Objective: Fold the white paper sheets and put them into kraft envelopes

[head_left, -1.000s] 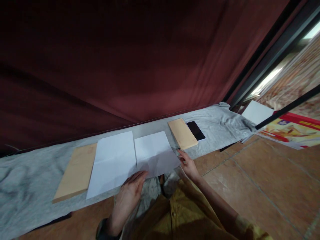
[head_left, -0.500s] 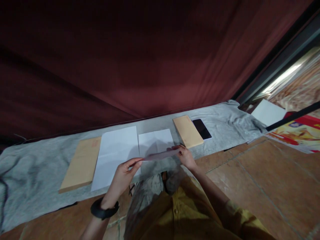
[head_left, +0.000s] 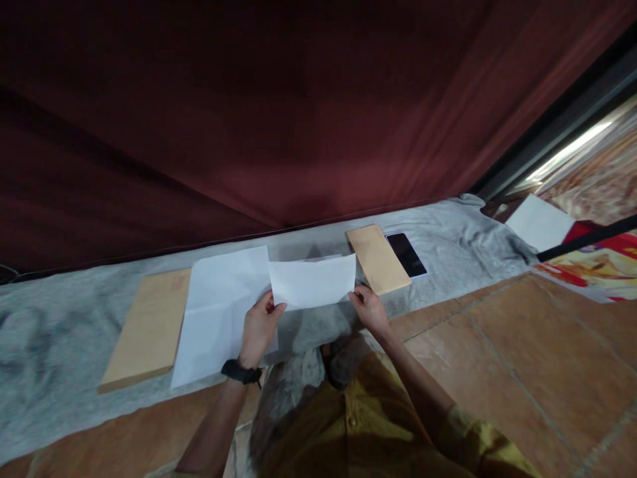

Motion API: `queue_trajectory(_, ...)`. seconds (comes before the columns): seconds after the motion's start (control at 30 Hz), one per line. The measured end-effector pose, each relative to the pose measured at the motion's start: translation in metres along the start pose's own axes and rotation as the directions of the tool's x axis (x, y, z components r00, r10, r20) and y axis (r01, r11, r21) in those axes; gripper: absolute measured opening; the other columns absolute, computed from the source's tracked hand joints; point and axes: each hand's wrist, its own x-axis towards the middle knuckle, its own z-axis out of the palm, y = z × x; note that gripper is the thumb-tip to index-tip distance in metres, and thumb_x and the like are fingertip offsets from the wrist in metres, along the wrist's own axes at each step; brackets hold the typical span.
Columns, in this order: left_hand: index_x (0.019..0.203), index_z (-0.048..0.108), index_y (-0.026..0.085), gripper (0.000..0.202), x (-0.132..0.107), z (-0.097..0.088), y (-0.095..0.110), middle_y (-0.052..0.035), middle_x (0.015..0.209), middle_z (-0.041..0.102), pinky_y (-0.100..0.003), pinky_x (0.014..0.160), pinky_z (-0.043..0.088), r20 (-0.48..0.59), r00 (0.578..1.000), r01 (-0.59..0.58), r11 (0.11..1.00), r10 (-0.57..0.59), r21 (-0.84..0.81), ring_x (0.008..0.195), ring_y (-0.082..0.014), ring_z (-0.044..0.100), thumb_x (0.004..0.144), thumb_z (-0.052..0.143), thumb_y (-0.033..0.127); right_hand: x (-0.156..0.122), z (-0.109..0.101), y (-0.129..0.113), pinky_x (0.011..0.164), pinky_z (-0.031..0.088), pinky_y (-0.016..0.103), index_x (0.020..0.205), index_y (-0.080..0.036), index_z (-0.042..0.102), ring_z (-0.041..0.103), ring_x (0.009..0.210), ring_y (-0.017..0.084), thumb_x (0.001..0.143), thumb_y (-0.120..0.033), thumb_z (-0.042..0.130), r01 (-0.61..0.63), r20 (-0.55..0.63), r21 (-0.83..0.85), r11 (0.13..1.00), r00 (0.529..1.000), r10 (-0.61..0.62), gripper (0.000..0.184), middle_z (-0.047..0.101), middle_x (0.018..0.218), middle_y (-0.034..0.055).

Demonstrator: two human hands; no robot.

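A white sheet of paper (head_left: 313, 282), folded over on itself, lies on the grey cloth (head_left: 60, 332) in front of me. My left hand (head_left: 259, 327) pinches its near left corner, and my right hand (head_left: 369, 309) pinches its near right corner. A larger white sheet (head_left: 221, 312) lies flat just to the left, partly under my left hand. A black band sits on my left wrist.
A tan envelope (head_left: 144, 328) lies at the left of the cloth. Another tan envelope (head_left: 377, 257) and a dark phone (head_left: 406, 253) lie at the right. A dark red curtain hangs behind. Tiled floor, a white sheet (head_left: 540, 222) and a colourful poster (head_left: 592, 265) are at the right.
Both hands lifted the near edge of the small sheet and carried it away from me, folding it over onto its far half.
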Motion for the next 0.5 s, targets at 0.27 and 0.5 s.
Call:
queue_trajectory(0.27,0.134,0.057,0.019,0.050,-0.003,0.009,0.004,-0.0011,0.083,0.070,-0.030,0.069,0.047,-0.066,0.998,0.039,0.959,-0.021,0.282,0.072,-0.0186,0.064,0.086,0.059,0.033,-0.002,0.006,-0.015,0.072,0.047,0.025,0.106,-0.022,0.066,0.069,0.089,0.020,0.100,-0.030,0.050,-0.065,-0.031,-0.244,0.968,0.998,0.060,0.019,0.073,0.100,0.0056)
queue_trajectory(0.5,0.146,0.045,0.019,0.059,-0.007,0.013,0.016,-0.0027,0.089,0.072,-0.028,0.066,0.045,-0.080,0.994,0.101,0.907,-0.074,0.409,0.074,-0.0183,0.066,0.090,0.058,0.030,-0.003,0.009,-0.020,0.072,0.049,0.025,0.131,-0.020,0.057,0.070,0.093,0.020,0.102,-0.028,0.046,-0.012,-0.037,-0.354,0.935,0.999,-0.001,0.032,0.072,0.113,0.0090)
